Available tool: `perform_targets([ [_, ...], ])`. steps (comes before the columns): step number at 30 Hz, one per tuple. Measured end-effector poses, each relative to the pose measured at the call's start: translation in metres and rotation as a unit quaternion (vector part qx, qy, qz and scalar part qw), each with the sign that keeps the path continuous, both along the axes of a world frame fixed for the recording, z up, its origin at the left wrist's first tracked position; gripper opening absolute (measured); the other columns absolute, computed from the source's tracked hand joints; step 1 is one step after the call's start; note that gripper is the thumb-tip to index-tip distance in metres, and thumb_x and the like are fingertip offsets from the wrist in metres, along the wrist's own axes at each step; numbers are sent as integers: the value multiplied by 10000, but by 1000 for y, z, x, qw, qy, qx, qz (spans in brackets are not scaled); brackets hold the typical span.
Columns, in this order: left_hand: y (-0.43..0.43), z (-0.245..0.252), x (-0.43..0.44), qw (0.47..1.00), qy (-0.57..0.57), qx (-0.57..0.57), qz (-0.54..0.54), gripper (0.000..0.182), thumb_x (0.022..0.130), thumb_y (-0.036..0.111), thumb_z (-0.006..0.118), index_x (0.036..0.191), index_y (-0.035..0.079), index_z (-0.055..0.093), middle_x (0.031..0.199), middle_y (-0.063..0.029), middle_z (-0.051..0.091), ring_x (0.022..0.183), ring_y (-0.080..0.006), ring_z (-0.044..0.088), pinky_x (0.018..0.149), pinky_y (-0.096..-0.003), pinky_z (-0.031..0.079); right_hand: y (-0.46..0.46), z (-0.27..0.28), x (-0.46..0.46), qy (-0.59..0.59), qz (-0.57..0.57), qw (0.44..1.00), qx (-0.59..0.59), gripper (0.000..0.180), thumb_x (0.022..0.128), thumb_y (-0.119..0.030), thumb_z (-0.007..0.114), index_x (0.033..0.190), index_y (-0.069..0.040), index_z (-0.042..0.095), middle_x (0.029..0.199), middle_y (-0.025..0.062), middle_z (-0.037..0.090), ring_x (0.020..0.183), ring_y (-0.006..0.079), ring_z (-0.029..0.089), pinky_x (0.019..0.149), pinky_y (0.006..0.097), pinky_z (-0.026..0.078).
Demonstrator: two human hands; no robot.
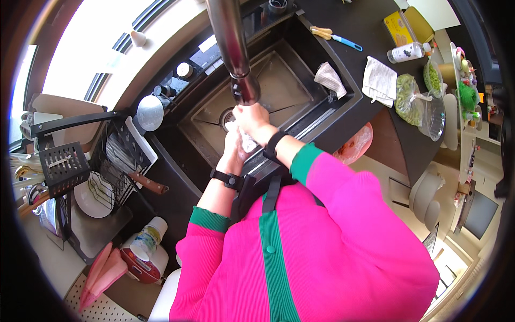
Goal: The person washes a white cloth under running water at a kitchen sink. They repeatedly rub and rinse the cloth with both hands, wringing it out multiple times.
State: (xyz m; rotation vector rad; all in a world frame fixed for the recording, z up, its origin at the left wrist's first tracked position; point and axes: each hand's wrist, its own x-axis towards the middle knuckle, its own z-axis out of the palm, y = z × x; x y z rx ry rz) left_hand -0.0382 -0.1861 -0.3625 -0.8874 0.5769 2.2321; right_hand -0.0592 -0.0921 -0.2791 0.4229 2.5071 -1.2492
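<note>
Over the dark sink basin, my two hands are close together just below the faucet head. My right hand is curled, its knuckles at the faucet's lower end; whether it touches the faucet I cannot tell. My left hand is just below and to the left, partly covered by the right. Something white, foam or a wet cloth, shows between the palms and on the left fingers. The drain lies behind the hands. A grey-white cloth hangs on the sink's right wall.
On the left stands a dish rack with a wooden-handled knife jutting out. Right of the sink are a blue-handled brush, a folded cloth and a bag of green vegetables. A pink bowl is near my right forearm.
</note>
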Motion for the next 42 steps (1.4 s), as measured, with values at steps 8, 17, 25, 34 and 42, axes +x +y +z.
perform_targets([
  [8, -4, -2, -9, 999, 24, -35, -13, 225, 931, 248, 530, 1048, 60, 571, 867, -71, 626, 746, -201, 618, 658, -335, 534, 4, 0, -1, -33, -81, 988, -125, 294, 828, -339, 578, 763, -62, 649, 791, 176, 657, 733, 353, 639, 644, 447, 497],
  [17, -7, 1, -21, 999, 46, -18, -14, 191, 963, 249, 482, 989, 72, 550, 816, -49, 608, 698, -190, 590, 601, -318, 517, 8, -4, -4, 40, -12, 998, -43, 317, 818, -362, 614, 780, -47, 622, 737, 200, 630, 746, 378, 630, 660, 474, 496],
  [25, -16, -9, -24, 994, 102, -18, 31, 209, 969, 257, 458, 969, 68, 547, 863, -71, 612, 758, -214, 598, 667, -340, 523, 6, -11, -3, 22, 54, 996, -74, 288, 880, -318, 491, 862, -57, 612, 823, 208, 647, 781, 402, 628, 674, 484, 490],
  [34, -16, -2, -28, 997, 78, 4, 8, 200, 952, 242, 457, 924, 74, 562, 858, -74, 623, 765, -226, 611, 694, -366, 527, 11, -15, -3, 63, 5, 991, -116, 335, 879, -339, 493, 845, -38, 636, 852, 224, 640, 836, 395, 620, 704, 451, 483],
  [42, -7, -4, -22, 996, 60, -58, 38, 192, 952, 269, 494, 950, 85, 549, 820, -52, 597, 723, -192, 588, 622, -357, 526, 13, -8, -6, -32, 58, 992, -108, 330, 871, -357, 515, 865, -50, 635, 862, 190, 654, 839, 382, 627, 731, 461, 493],
])
